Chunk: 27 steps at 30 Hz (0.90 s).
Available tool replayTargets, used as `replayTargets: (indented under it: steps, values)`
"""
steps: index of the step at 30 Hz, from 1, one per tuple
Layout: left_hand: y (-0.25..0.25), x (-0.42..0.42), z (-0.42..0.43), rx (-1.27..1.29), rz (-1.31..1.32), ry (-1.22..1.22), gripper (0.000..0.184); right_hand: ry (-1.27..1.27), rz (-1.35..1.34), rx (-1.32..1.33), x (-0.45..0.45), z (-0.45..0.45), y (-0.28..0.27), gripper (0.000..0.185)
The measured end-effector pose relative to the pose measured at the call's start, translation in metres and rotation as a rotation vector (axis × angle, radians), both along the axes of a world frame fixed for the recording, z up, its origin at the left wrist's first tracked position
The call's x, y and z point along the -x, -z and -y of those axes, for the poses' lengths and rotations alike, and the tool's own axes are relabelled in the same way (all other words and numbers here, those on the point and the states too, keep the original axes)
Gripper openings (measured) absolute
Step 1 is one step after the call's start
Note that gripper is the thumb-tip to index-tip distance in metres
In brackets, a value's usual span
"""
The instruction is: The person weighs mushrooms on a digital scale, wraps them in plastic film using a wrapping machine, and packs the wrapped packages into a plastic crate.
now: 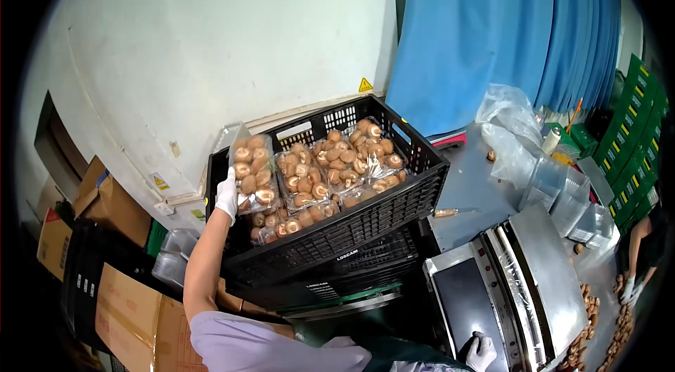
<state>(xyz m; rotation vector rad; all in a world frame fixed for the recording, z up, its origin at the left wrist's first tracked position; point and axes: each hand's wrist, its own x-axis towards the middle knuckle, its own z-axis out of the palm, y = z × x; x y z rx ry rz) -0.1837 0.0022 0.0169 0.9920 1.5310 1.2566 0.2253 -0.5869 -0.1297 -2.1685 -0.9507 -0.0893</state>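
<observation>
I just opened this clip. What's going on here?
The person's left hand, in a white glove, is at the side of a clear pack of mushrooms in the left end of a black crate. More packs fill the crate. The gloved right hand is at a machine's dark plate. Off right, a co-worker's gloved hands are near loose mushrooms.

Mushroom packs (302, 178) in crate (344, 237); wrapping machine (503, 287) right of crate.

A gloved left hand (226, 196) holds a clear pack of brown mushrooms (254, 171) at the left end of a black crate (337, 231) filled with similar packs. The gloved right hand (481, 352) touches a machine's dark panel (470, 302), near right.
</observation>
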Motion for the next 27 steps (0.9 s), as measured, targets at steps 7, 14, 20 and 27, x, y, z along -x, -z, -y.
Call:
replayTargets:
  steps: [7,14,20,27]
  values:
    - [0.112,0.037,-0.038,0.316,0.102,0.159,0.06,0.065,-0.051,-0.06,0.0,-0.005,0.007,0.012]
    - [0.03,0.002,0.008,0.122,-1.224,0.072,0.054,0.127,0.036,-0.004,0.0,-0.008,0.006,0.013]
    - [-0.029,-0.085,0.017,-0.918,-1.103,0.343,0.029,0.143,-0.018,-0.035,0.003,-0.009,-0.017,0.015]
    - [-0.036,-0.338,0.299,-1.218,-0.665,1.411,0.018,0.136,-0.219,-0.125,0.015,0.023,-0.008,0.022]
